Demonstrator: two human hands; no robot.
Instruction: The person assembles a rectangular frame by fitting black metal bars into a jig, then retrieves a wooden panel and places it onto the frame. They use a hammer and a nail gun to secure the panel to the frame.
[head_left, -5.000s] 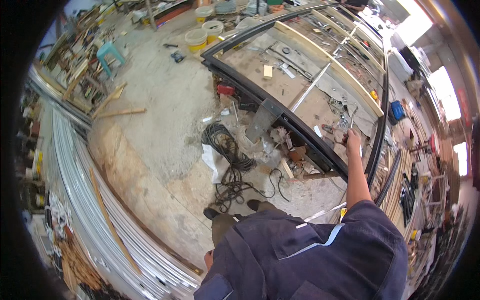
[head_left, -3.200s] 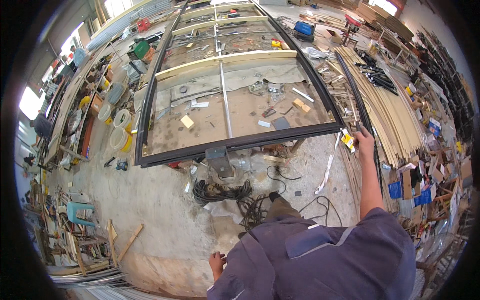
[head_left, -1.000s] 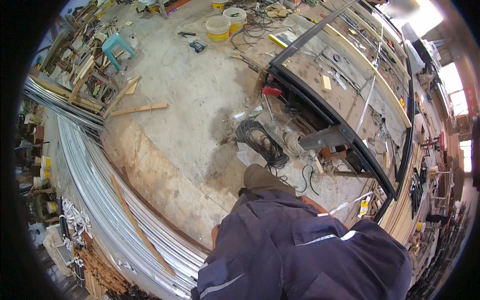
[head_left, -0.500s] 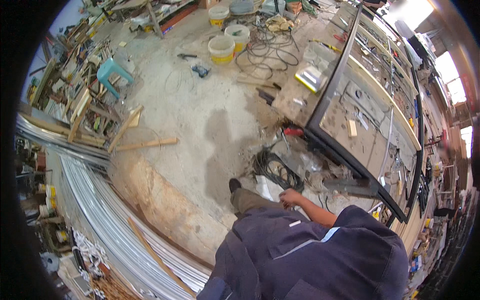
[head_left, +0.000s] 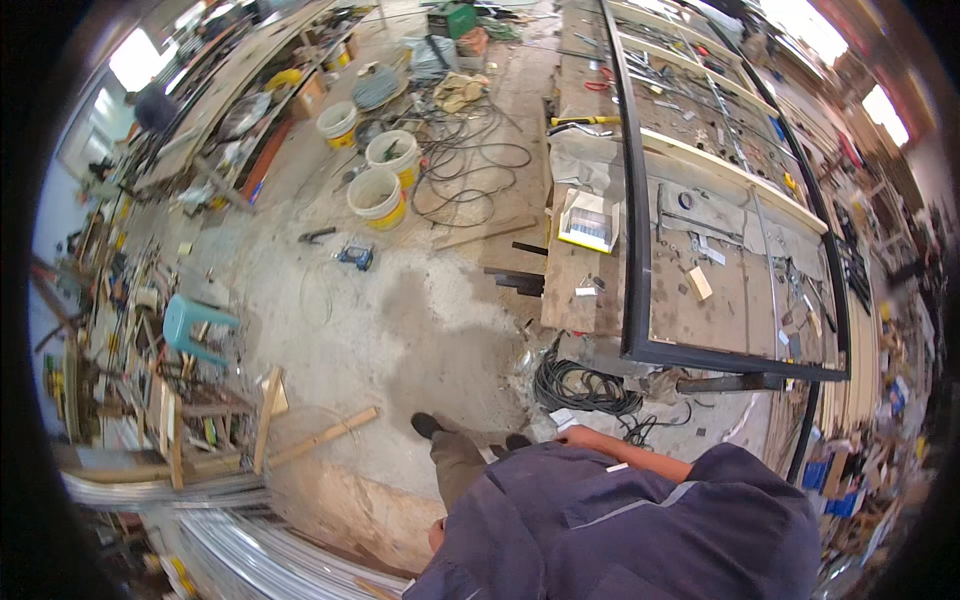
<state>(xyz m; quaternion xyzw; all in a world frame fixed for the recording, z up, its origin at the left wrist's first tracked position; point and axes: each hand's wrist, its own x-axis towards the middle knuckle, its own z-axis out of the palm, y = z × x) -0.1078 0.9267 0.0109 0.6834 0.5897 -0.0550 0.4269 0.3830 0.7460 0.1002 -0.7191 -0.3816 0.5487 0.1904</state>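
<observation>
Stands on the concrete floor [head_left: 330, 380] just off the near left corner of a large black rectangular frame [head_left: 635, 250], with feet apart and the left shoe [head_left: 427, 425] set ahead. Holds the right hand [head_left: 575, 436] drawn in across the front of the dark jacket [head_left: 640, 525], well apart from the frame, with fingers seemingly bent. Shows a white scrap [head_left: 565, 418] just past this hand; cannot tell whether gripped or lying on the floor beyond, nor how far open to call the hand. Has the left hand [head_left: 437, 534] low at the side, mostly hidden by the jacket; cannot tell its opening or any load.

Find the frame ahead and to the right, lying flat over a workbench [head_left: 588, 310] and crossed by pale wooden bars [head_left: 735, 178]. See a coil of black cable [head_left: 580, 390] on the floor, near the frame's corner, and a white box with a yellow edge [head_left: 588, 222] on the bench, outside the frame.

Looks like a pause between handlings, with neither hand on the frame. For any work on the frame, would probably call for turning right, stepping clear of the cable and reaching out with a freed right hand.
</observation>
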